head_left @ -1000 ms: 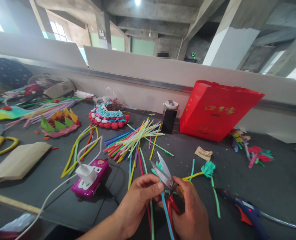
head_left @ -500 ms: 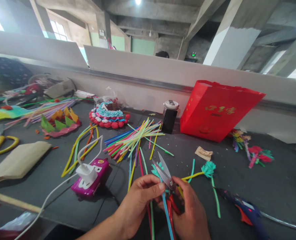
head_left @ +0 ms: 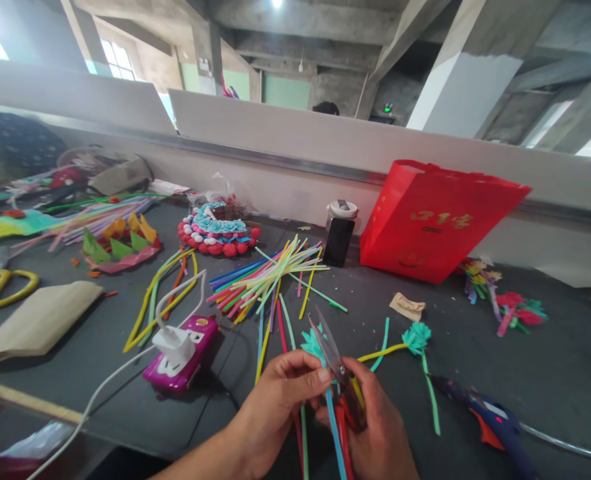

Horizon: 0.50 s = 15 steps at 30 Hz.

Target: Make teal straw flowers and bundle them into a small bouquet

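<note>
My left hand (head_left: pixel 280 393) pinches a blue pipe cleaner (head_left: pixel 334 427) between thumb and fingers. A teal fluffy flower (head_left: pixel 313 343) shows just beyond the fingertips, partly behind the blades; whether it is joined to the blue stem is hidden. My right hand (head_left: pixel 382 420) is closed around the red handles of a pair of scissors (head_left: pixel 328 340), whose blades point up and away, close together. To the right lies a second teal flower (head_left: pixel 416 339) with a yellow and a green pipe cleaner. Red and green pipe cleaners run under my hands.
A heap of coloured pipe cleaners (head_left: pixel 275 273) lies ahead, with a purple power strip (head_left: pixel 182 353) to its left. On the right are a glue gun (head_left: pixel 480 403) and a red bag (head_left: pixel 435 220). A phone (head_left: pixel 338 242) leans on a lidded cup (head_left: pixel 342 209). Yellow-handled scissors (head_left: pixel 10 288) lie far left.
The scissor blades have come closer together and turned slightly. Both hands stay nearly in place. Pink and purple stems have come into sight above the partition at the back.
</note>
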{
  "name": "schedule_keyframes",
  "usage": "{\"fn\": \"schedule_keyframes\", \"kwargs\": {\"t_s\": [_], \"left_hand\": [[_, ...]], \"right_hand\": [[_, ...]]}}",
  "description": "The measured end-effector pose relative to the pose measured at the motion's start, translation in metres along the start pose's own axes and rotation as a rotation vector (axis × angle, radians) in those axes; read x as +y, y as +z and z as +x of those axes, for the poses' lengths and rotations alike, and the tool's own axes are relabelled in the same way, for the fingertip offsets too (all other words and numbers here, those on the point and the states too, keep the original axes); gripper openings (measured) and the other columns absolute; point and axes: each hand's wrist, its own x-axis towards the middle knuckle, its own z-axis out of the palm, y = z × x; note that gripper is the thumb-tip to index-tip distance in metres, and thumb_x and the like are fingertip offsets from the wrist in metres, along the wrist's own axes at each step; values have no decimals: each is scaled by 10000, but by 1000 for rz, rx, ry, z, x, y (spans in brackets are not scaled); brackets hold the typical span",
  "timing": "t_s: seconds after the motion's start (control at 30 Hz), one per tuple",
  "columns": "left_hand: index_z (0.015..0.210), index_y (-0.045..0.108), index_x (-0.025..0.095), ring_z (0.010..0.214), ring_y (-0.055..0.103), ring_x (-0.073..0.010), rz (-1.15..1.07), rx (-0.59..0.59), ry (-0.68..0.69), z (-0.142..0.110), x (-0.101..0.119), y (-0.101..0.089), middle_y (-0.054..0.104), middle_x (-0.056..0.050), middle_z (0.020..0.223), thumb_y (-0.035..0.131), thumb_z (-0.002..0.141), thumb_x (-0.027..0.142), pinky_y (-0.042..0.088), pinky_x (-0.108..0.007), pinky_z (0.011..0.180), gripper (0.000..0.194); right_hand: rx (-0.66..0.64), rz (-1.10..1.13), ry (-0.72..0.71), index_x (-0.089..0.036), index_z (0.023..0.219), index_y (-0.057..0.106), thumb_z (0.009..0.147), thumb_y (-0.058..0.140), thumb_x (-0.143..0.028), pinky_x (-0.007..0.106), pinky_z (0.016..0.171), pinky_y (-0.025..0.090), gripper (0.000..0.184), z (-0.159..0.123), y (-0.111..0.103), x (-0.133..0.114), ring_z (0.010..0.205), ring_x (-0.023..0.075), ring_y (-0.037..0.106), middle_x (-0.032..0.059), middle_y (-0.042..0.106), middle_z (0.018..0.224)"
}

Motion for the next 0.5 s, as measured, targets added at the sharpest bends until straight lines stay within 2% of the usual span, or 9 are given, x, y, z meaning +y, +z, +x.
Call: {"fn": "schedule_keyframes", "kwargs": {"t_s": [0.17,0.33,0.4,0.5], "left_hand": [[707,674,142,523,534,-85,2,0,12,-1,1,0,587,10,596,866,645,274,454,-219,565,241],[707,678,146,526,530,-84,27,-8,17,-1,3,1,575,20,582,857,658,292,435,-217,572,236],[709,687,139,546,518,-76,38,-11,27,-1,5,0,598,9,620,849,670,293,421,-205,578,227],[719,698,131,600,520,-69,44,-8,45,0,8,-1,645,-17,722,845,677,279,402,-189,601,212]], "right_hand": [[18,-4,-72,-182,1273,515,860,569,-359,304,688,627,453,-5,3,5,903,245,745,110,742,1063],[87,-3,22,-191,1256,545,934,464,-441,300,641,623,416,-11,8,4,800,237,759,93,767,963],[123,-40,25,-199,1228,552,922,489,-501,300,622,620,435,-9,3,4,749,233,758,89,766,959],[171,-117,-64,-201,1186,553,901,523,-539,281,566,610,443,1,-8,3,715,224,755,90,764,950]]}}
